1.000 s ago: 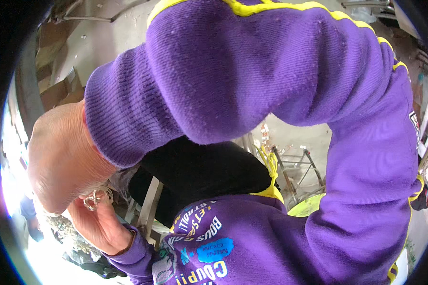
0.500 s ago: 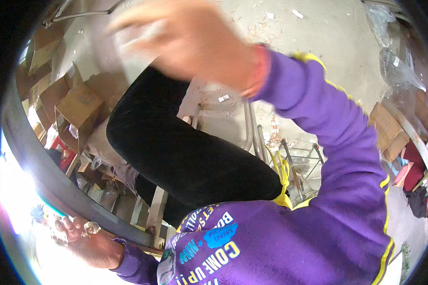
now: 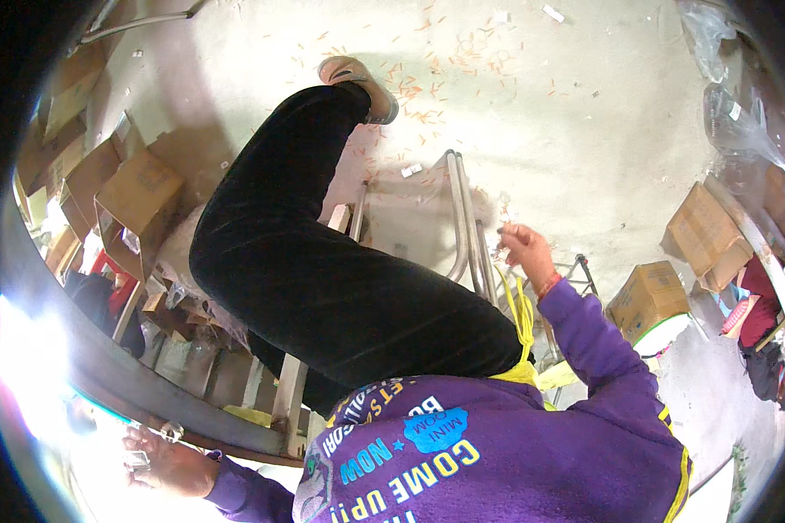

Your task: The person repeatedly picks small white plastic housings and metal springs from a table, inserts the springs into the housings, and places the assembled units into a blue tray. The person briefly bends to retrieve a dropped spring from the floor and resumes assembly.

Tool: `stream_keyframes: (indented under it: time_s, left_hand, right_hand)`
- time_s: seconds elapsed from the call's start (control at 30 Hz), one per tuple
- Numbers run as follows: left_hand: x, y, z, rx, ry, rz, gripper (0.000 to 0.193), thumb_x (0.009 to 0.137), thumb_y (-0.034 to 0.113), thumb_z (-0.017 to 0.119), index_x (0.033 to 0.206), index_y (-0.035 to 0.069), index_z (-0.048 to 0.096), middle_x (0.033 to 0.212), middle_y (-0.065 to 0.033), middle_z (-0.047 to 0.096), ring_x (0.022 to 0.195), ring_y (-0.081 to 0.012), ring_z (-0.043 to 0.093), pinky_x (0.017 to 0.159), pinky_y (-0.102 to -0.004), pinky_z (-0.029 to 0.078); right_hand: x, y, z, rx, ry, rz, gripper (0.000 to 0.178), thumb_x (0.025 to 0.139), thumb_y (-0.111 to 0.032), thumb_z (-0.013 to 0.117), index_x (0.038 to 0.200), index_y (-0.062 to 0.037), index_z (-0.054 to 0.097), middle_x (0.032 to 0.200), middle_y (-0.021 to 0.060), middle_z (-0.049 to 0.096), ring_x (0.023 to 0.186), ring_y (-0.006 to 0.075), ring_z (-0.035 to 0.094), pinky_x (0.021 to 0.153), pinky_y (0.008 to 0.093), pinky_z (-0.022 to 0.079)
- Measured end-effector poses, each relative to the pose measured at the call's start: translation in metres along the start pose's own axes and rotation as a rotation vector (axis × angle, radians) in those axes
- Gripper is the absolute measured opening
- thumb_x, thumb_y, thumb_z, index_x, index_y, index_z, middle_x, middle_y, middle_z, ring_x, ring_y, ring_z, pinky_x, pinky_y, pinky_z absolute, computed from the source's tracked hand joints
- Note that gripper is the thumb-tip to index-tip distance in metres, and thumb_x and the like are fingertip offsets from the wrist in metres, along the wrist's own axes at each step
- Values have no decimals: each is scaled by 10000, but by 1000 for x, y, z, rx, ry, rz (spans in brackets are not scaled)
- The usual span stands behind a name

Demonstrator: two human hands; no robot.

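One left hand (image 3: 173, 465): gripping two small clear pieces (image 3: 136, 460).
One right hand (image 3: 529, 253): curling inward; cannot tell if gripping.

Left hand (image 3: 176, 464) found out to left side, fingers curled in loose grip; fine finger detail lost in glare. Left forearm (image 3: 253, 495) reached leftward from lower edge, sleeve covering it to wrist. Right hand (image 3: 528, 251) held out in front of torso, well apart from left; fingers bent, tips pointing leftward and close together, contact between tips not determinable. Right wrist (image 3: 549, 282) roughly in line with right forearm (image 3: 589, 336). Right elbow bent. Leg (image 3: 340, 279) bent at knee.
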State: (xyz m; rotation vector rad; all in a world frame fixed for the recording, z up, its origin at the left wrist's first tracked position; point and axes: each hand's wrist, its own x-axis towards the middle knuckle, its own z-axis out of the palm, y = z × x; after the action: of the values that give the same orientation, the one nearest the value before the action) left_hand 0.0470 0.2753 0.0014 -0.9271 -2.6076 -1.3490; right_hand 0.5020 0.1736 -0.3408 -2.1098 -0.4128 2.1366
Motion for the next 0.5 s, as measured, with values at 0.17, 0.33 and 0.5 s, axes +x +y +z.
stream_keyframes:
  time_s: [0.17,0.33,0.5]
  left_hand:
    - [7,-8,5,-164,32,-2,407,1033,323,367,1256,1,473,1249,-181,546,1190,-295,506,1106,-413,352]
    - [37,-22,-23,-584,-433,-171,440,1041,300,365,1242,-82,447,1259,-188,522,1082,-224,512,1017,-350,394]
    - [36,-21,-21,-235,-105,-113,449,1043,290,368,1257,-101,430,1213,-196,536,969,-204,511,943,-335,416]
  right_hand:
    - [-26,30,14,169,-116,95,237,932,-198,616,1074,-9,635,793,21,660,660,85,592,598,241,488]
    - [-43,109,1,-85,-319,-25,295,875,-230,694,1038,10,642,950,90,685,873,178,651,794,311,529]
    - [-33,206,12,124,-393,32,320,853,-208,723,1076,9,648,1058,84,681,969,189,633,849,324,515]
